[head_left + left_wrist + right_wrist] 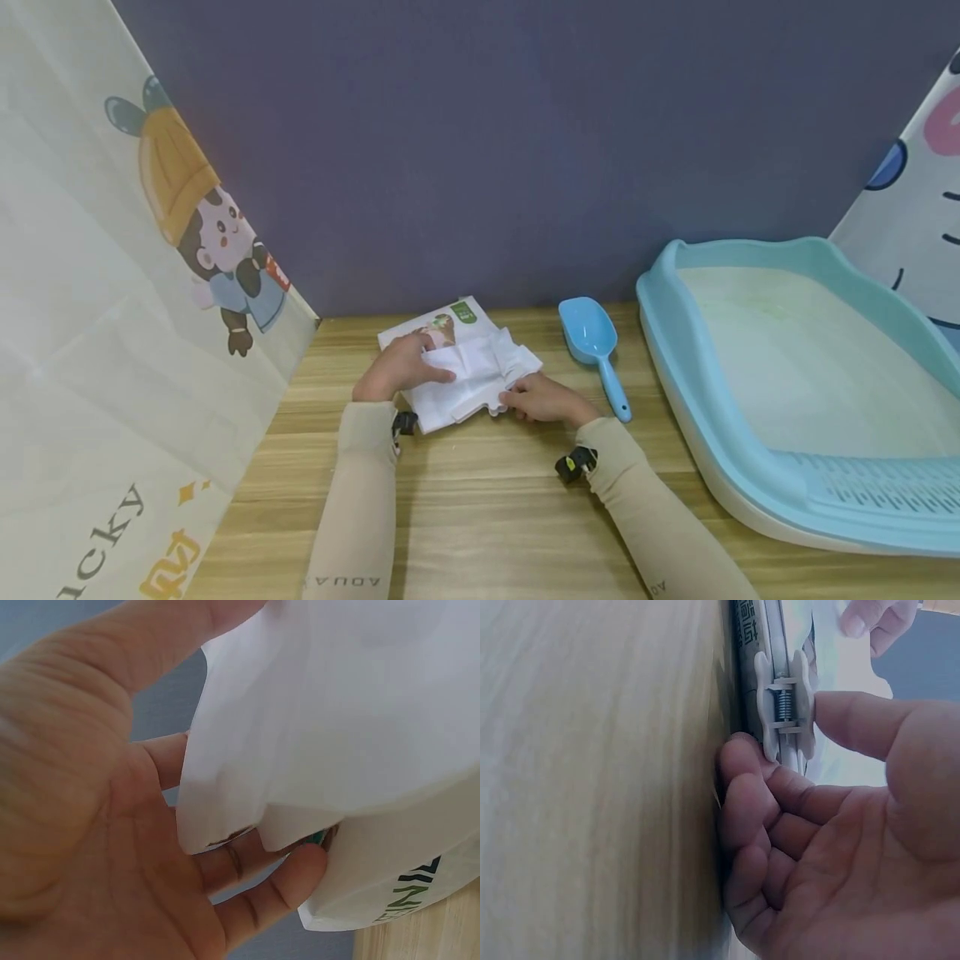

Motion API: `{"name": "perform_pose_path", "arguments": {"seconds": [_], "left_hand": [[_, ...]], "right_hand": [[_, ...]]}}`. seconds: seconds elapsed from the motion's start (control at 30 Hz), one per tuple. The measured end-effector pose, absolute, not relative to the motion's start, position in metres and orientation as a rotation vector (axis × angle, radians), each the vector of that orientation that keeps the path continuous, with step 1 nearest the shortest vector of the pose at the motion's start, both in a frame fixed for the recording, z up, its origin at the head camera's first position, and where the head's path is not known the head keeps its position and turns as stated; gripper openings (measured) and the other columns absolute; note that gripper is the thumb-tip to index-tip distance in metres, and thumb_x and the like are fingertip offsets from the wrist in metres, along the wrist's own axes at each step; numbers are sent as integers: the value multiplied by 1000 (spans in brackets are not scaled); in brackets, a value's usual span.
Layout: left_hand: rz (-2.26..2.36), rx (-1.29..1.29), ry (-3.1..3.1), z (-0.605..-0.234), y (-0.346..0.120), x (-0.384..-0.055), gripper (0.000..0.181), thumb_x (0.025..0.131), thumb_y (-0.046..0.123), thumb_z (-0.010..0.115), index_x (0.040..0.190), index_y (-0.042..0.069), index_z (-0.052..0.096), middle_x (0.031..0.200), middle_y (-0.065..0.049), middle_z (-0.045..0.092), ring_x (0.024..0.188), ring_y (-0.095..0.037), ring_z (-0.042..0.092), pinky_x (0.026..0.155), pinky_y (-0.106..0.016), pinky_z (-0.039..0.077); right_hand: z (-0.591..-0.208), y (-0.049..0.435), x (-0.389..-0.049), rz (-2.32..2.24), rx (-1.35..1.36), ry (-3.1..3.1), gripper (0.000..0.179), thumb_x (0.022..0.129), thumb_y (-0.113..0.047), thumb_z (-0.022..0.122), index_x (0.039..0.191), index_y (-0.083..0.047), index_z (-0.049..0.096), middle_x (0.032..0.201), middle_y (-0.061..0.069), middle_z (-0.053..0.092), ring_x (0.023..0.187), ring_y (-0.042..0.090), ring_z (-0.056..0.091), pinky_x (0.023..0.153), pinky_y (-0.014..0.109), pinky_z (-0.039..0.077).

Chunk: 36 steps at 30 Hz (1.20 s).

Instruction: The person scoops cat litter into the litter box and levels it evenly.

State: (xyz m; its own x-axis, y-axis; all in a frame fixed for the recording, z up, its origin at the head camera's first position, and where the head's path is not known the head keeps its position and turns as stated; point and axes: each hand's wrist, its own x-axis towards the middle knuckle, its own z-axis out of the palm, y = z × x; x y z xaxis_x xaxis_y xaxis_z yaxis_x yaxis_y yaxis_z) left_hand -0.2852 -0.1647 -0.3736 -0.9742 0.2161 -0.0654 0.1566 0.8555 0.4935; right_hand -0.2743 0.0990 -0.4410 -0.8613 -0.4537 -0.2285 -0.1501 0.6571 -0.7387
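A white printed bag [472, 371] lies on the wooden table with its top part folded over and creased. My left hand [401, 367] grips its left side, thumb on top; in the left wrist view the fingers curl under the white sheet [330, 712]. At the bag's near right edge, my right hand [547, 400] pinches a white spring clip [804, 697] that sits along the folded edge. The right thumb presses one clip handle, and the curled fingers lie at the other side, close to the tabletop.
A light blue scoop [588, 329] lies right of the bag, its handle toward me. Farther right stands a large blue-rimmed litter box [693, 350] holding pale litter. A dark wall panel [480, 150] rises behind the table [480, 517], and a printed curtain [67, 292] hangs at left.
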Motion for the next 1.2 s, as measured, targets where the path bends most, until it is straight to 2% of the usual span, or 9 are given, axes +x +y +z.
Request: {"name": "perform_pose_path", "arguments": {"seconds": [0.17,0.27,0.9,1.2], "left_hand": [[705,329,2909,-376,-164,-287,57,79,36,88,119,3,65,118,-13,70,99,-25,62,90,-42,52],[683,331,2913,-378,-164,-289,59,79,37,87,122,3,65,122,-14,70,103,-26,63,95,-43,51],[671,309,2917,-384,-165,-294,56,82,35,86,123,4,64,124,-13,68,111,-29,60,99,-46,49],[677,290,2921,-384,-163,-293,53,81,34,86,121,5,65,121,-12,69,109,-28,60,98,-45,49]], "right_hand": [[-442,98,-275,-1071,-440,2460,40,105,-36,54,81,-6,65,70,2,59,58,11,45,56,25,37],[-442,98,-275,-1074,-427,2453,41,104,-37,54,78,-7,64,69,1,58,57,11,44,55,25,36],[-442,96,-276,-1118,-364,2403,40,106,-34,53,76,-9,59,70,0,54,56,10,39,56,25,33],[-443,95,-275,-1122,-334,2396,39,106,-35,53,74,-11,57,70,-1,52,57,11,37,56,25,32]]}}
